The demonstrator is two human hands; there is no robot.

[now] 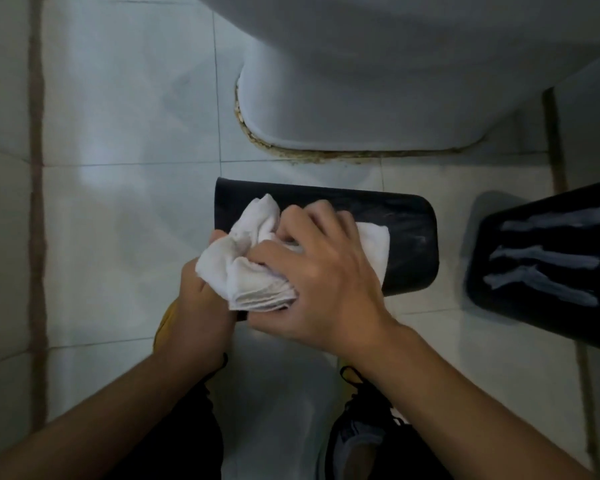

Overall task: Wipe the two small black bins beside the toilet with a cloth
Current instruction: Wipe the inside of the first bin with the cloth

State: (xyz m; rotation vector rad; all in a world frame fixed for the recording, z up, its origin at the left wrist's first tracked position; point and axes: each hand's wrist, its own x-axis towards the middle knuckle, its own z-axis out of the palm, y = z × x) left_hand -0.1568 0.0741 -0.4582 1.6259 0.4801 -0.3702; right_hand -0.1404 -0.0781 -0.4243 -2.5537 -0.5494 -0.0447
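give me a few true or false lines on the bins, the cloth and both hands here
1. The crumpled white cloth lies against the black plastic bin in the middle. True.
2. Only one hand touches the cloth. False: the left hand and the right hand both grip it.
3. The second black bin with pale streaks stands at the right. True.
4. The cloth is blue. False: it is white.
5. The white toilet base stands beyond the middle bin. True.
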